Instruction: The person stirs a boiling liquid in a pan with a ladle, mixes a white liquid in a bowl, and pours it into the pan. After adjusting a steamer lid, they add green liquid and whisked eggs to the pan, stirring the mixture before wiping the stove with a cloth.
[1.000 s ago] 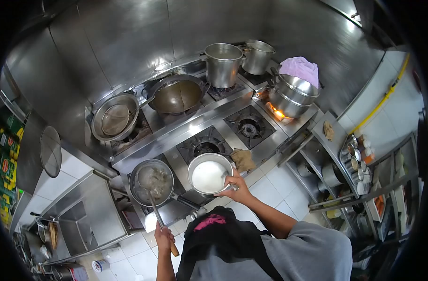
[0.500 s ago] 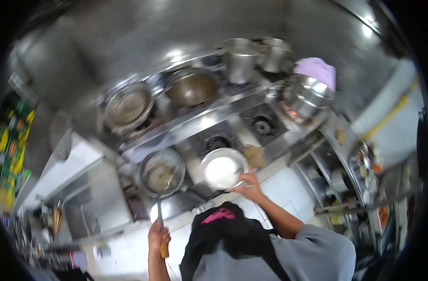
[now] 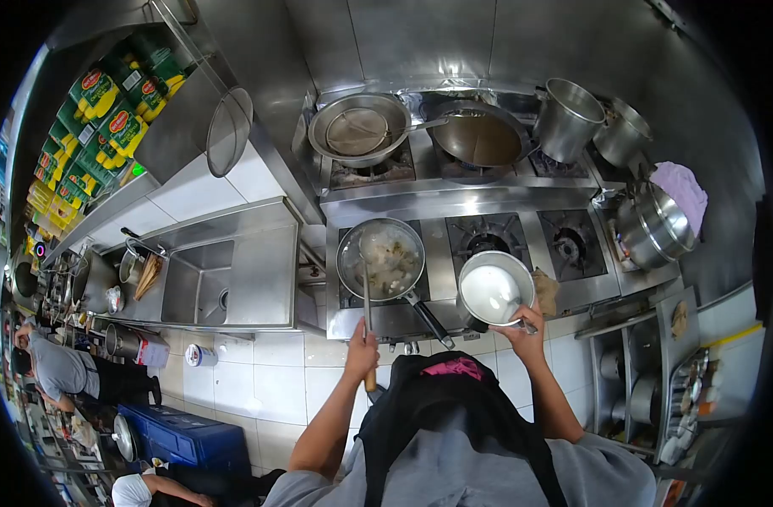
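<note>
Left hand (image 3: 362,355) grips a ladle (image 3: 367,291), its head indistinct in the pan (image 3: 349,272); right hand (image 3: 522,332) grips a pot (image 3: 527,285).

My view has swung left since a second ago; two co-workers (image 3: 57,363) and a blue container (image 3: 192,438) now show, lower left.

A plain grey tee (image 3: 454,465) is worn, kinda loose, with short sleeves (image 3: 614,469) that are cut wide and a bit creased. Over it a black apron (image 3: 492,404) is worn, held up by two dark straps (image 3: 545,477), one per side. Near its far edge a bright pink patch (image 3: 456,367) is seen, though print or cloth can't really be told. Forearms (image 3: 329,435) are bare, and so are the left hand (image 3: 361,351) and right hand (image 3: 523,335).
</note>
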### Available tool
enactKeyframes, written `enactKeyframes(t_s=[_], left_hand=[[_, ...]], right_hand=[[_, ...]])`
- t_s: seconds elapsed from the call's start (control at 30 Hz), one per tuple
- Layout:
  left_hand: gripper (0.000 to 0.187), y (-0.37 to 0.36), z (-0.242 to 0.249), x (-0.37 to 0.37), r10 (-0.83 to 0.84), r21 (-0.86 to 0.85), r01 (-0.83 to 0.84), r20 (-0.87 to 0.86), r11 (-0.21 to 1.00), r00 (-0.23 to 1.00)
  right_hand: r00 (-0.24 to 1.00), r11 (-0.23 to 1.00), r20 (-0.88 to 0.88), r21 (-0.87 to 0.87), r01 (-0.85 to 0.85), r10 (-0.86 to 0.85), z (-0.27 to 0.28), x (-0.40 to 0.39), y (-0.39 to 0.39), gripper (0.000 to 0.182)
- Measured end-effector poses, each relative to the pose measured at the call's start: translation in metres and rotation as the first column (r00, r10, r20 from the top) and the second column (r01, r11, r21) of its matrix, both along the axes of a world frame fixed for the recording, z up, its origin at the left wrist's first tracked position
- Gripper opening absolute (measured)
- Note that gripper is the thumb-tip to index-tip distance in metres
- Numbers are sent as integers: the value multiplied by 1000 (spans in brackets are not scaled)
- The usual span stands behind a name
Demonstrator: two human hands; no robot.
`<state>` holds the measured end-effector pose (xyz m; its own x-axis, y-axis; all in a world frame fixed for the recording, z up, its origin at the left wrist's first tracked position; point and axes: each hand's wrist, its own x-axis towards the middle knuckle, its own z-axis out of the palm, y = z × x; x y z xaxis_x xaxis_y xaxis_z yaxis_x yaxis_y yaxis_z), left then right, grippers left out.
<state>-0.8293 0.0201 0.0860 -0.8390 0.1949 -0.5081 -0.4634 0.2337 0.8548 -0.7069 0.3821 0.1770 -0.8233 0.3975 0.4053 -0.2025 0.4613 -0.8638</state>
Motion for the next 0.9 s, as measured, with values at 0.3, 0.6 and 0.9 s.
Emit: enactKeyframes(t_s=[0.3, 0.6, 0.9], left_hand=[[11, -41, 7, 3, -243, 699, -587, 703, 410, 668], [57, -56, 73, -4, -155, -185, 160, 42, 970, 987], [55, -14, 54, -39, -608, -827, 91, -329, 555, 723]], right_hand=[[999, 999, -49, 41, 18, -16, -1, -4, -4, 40], [1000, 1000, -9, 8, 29, -29, -5, 7, 2, 40], [999, 997, -15, -60, -52, 51, -8, -8, 2, 39]])
